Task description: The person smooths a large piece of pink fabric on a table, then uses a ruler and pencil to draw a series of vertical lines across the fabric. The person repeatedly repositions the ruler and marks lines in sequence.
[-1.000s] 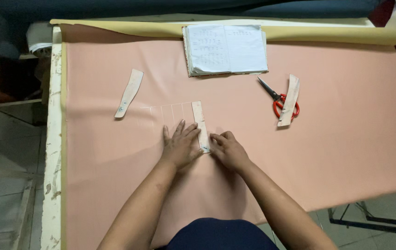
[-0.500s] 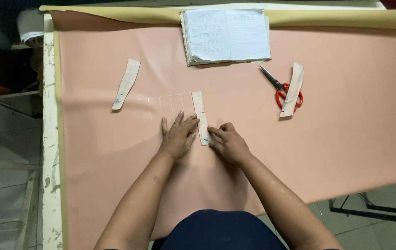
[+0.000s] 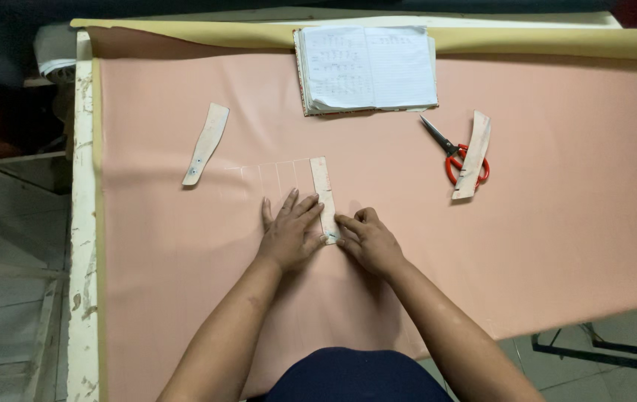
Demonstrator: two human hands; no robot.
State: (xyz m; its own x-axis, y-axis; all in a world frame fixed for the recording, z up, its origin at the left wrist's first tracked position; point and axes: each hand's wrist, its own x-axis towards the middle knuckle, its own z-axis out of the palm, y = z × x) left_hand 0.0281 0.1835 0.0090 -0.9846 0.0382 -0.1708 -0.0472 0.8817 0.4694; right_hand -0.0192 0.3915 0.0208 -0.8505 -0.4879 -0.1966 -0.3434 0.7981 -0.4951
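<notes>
A narrow pale cardboard strip (image 3: 323,184) lies upright on the pink sheet (image 3: 184,253) in the head view. My left hand (image 3: 289,232) rests flat on the sheet with its fingertips pressing the strip's left edge. My right hand (image 3: 367,238) is curled at the strip's lower end; whether it pinches a small marker there is too small to tell. Faint white lines (image 3: 274,173) run parallel on the sheet just left of the strip.
An open notebook (image 3: 367,68) lies at the far middle. Red-handled scissors (image 3: 458,155) sit right of centre under a curved cardboard piece (image 3: 473,152). Another curved cardboard piece (image 3: 205,143) lies at the left. The white table edge (image 3: 84,223) runs along the left side.
Both hands stay at the strip's lower end; the right hand has crept slightly along its edge. The view has shifted a little.
</notes>
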